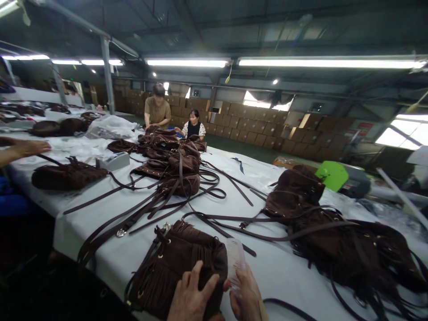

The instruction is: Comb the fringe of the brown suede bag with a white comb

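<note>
A brown suede fringed bag (174, 263) lies at the near edge of the white table (284, 267). My left hand (190, 296) rests on the bag's lower right part with its fingers spread. My right hand (245, 296) pinches a small clear plastic packet (235, 258) just right of the bag. Long brown straps (140, 214) trail from the bag across the table.
More brown bags are piled at the table's middle (170, 160), at the right (351, 249) and at the left (67, 176). Two people (157, 109) work at the far end. Another person's hand (30, 147) reaches in at the left. Cardboard boxes (254, 127) line the back wall.
</note>
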Available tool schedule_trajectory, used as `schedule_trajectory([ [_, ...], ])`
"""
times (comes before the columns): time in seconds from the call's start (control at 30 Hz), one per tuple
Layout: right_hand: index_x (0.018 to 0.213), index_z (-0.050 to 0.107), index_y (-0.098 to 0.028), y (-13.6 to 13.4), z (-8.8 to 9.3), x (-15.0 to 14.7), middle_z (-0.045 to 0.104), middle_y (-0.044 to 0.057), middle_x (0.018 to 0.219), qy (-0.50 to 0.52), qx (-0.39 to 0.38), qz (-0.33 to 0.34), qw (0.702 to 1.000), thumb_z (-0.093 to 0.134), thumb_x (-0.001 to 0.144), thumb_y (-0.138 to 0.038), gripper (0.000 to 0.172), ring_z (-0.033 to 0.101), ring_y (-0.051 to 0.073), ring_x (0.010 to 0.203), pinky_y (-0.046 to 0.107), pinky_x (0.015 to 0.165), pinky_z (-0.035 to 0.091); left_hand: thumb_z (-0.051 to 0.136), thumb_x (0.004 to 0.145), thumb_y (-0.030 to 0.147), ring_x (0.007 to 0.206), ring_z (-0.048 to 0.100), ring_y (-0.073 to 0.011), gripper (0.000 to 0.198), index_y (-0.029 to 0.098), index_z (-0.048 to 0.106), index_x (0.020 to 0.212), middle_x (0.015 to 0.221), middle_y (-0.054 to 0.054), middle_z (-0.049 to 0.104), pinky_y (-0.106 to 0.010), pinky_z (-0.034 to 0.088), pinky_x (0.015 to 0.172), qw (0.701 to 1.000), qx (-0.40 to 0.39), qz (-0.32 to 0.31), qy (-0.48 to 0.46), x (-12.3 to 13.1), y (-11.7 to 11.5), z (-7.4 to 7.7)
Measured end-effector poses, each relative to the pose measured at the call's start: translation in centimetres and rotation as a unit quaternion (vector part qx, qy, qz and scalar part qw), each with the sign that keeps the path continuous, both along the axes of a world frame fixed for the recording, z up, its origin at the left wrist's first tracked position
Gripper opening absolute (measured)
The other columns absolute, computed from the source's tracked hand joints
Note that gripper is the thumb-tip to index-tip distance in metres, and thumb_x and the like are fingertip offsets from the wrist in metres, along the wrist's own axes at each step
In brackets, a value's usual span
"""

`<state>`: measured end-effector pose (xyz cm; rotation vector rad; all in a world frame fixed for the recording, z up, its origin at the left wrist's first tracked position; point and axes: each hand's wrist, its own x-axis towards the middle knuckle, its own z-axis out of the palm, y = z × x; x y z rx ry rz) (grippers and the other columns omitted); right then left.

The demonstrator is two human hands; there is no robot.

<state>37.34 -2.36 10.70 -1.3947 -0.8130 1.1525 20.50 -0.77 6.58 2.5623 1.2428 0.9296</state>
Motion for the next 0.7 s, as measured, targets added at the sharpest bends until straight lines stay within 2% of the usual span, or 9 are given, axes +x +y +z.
schedule_trajectory([
  [0.1,0.105,0.044,-0.022,-1.0,0.5,-1.0,0.058,-0.006,0.056,0.006,-0.042,0.030,0.999,0.052,0.078,-0.073,0.059,0.031,0.003,0.027,0.013,0.027,0.018,0.061,0.085,0.040,0.096,0.069,-0.0255,0.045,0.026,0.054,0.128,0.124,-0.018,0.054,-0.032,0.060,0.075,0.998,-0.012,0.009,-0.063,0.3,-0.5,-2.6],
  [0.2,0.102,0.044,-0.022,-1.2,0.5,-2.8,0.054,-0.009,0.056,-0.014,-0.021,0.067,0.997,0.052,0.078,-0.073,0.057,0.035,0.004,0.030,0.015,0.029,0.024,0.047,0.094,0.032,0.081,0.070,-0.0159,0.034,0.025,0.050,0.127,0.117,-0.013,0.055,-0.024,0.058,0.068,0.993,-0.027,0.022,-0.109,-0.1,-0.9,-3.6],
  [0.27,0.096,0.044,-0.022,-0.4,-0.4,-3.7,0.051,-0.010,0.055,-0.046,-0.007,0.067,0.997,0.050,0.080,-0.073,0.053,0.036,0.005,0.031,0.017,0.029,0.027,0.042,0.096,0.028,0.079,0.069,-0.0150,0.029,0.024,0.050,0.123,0.110,-0.010,0.057,-0.024,0.057,0.069,0.991,-0.038,0.018,-0.124,-0.1,-0.6,-3.7],
  [0.33,0.090,0.046,-0.023,1.1,-1.9,-3.9,0.050,-0.009,0.055,-0.096,0.000,0.016,0.995,0.050,0.081,-0.070,0.048,0.040,0.008,0.034,0.020,0.032,0.033,0.038,0.096,0.025,0.081,0.067,-0.0159,0.023,0.023,0.052,0.115,0.101,-0.007,0.058,-0.025,0.055,0.070,0.991,-0.055,0.004,-0.124,0.2,0.6,-3.5],
  [0.43,0.080,0.045,-0.024,4.1,-4.0,-2.7,0.052,-0.006,0.052,-0.149,-0.006,-0.064,0.987,0.050,0.081,-0.066,0.042,0.047,0.012,0.040,0.025,0.039,0.041,0.034,0.097,0.024,0.081,0.065,-0.0168,0.020,0.023,0.054,0.099,0.093,-0.004,0.058,-0.026,0.051,0.072,0.992,-0.091,0.004,-0.089,0.9,3.9,-2.5],
  [0.5,0.078,0.043,-0.025,5.8,-4.8,-1.5,0.052,-0.005,0.050,-0.154,-0.015,-0.082,0.985,0.048,0.082,-0.065,0.040,0.046,0.013,0.038,0.025,0.039,0.039,0.034,0.098,0.025,0.082,0.065,-0.0167,0.021,0.023,0.055,0.095,0.095,-0.004,0.058,-0.026,0.049,0.071,0.992,-0.111,0.016,-0.051,1.3,6.2,-1.5],
  [0.6,0.078,0.041,-0.026,7.1,-5.1,-0.1,0.052,-0.005,0.049,-0.148,-0.028,-0.083,0.985,0.045,0.080,-0.068,0.042,0.042,0.012,0.033,0.024,0.034,0.032,0.041,0.094,0.027,0.083,0.065,-0.0178,0.017,0.024,0.057,0.101,0.104,-0.005,0.057,-0.026,0.047,0.066,0.990,-0.121,0.060,0.038,1.7,8.1,-0.7],
  [0.7,0.078,0.041,-0.026,6.7,-5.4,0.8,0.049,-0.005,0.042,-0.133,-0.062,-0.068,0.987,0.041,0.077,-0.072,0.046,0.040,0.013,0.028,0.024,0.029,0.028,0.050,0.088,0.023,0.089,0.064,-0.0217,0.022,0.027,0.060,0.109,0.111,-0.007,0.057,-0.031,0.045,0.073,0.980,-0.096,0.139,0.108,1.7,7.6,-1.3],
])
